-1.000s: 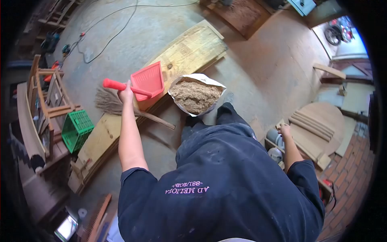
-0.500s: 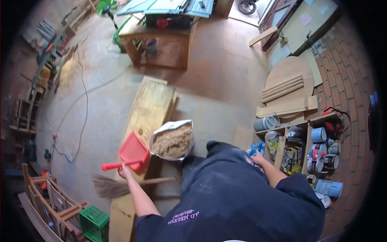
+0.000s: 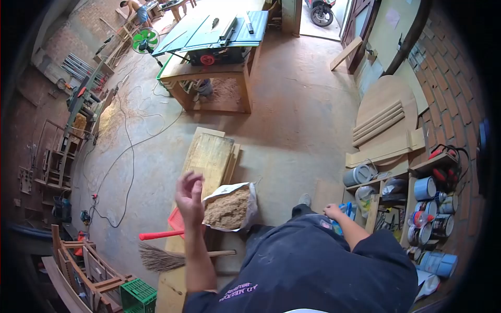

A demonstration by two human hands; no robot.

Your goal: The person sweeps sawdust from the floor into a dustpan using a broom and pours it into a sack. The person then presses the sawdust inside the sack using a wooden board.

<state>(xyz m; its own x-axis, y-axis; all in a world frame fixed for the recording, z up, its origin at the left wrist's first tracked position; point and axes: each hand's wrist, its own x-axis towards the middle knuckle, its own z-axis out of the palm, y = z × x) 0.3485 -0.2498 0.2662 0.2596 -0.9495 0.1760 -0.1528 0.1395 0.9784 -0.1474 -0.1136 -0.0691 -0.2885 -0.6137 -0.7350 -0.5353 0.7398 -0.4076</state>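
Note:
My left hand [image 3: 190, 201] is raised over the stacked boards [image 3: 209, 156], its fingers loosely bent and apart, holding nothing. Below it lies a red dustpan [image 3: 176, 219], partly hidden by my wrist, its handle pointing left. Right of the hand stands an unsealed white sack [image 3: 251, 206] filled with sawdust [image 3: 227, 209]. A hand broom [image 3: 159, 258] rests across the boards behind my forearm, bristles to the left. Beside my thigh, my right hand [image 3: 332, 211] has its fingers curled, with nothing visible in them. A blue-and-white item [image 3: 348, 209] is close behind that wrist.
A table saw [image 3: 214, 39] stands ahead, with a green fan [image 3: 145, 40] to its left. Cords [image 3: 130, 172] trail over the left floor. At right is a shelf with paint cans [image 3: 425, 188]. A green crate [image 3: 138, 295] sits lower left. Another person [image 3: 141, 13] bends far off.
My left hand has let go of the dustpan handle and risen, leaving the dustpan on the boards. My view has tilted up, showing more of the room's far end.

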